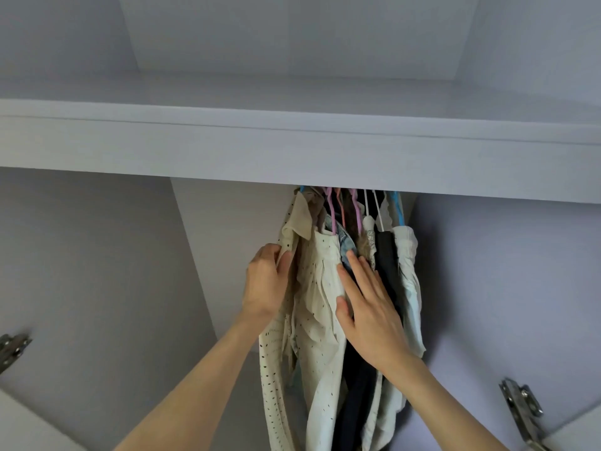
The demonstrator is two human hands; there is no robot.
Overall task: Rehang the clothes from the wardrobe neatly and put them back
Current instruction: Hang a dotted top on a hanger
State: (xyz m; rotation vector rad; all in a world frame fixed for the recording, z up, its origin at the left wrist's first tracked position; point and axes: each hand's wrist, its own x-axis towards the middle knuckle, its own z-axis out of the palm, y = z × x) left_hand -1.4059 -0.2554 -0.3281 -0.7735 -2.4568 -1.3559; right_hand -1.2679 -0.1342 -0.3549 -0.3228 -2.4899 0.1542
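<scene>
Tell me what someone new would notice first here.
A tight bunch of clothes hangs under the white shelf, right of center. The left hand grips the cream dotted shirt at the bunch's left edge, while the right hand lies flat with straight fingers against the darker garments.

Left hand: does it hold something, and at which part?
The left hand grips the cream perforated shirt at its left edge, just below the collar.

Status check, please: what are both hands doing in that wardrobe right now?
Left hand grips cream eyelet shirt. Right hand flat, parting hung clothes. Nothing blocking.
</scene>
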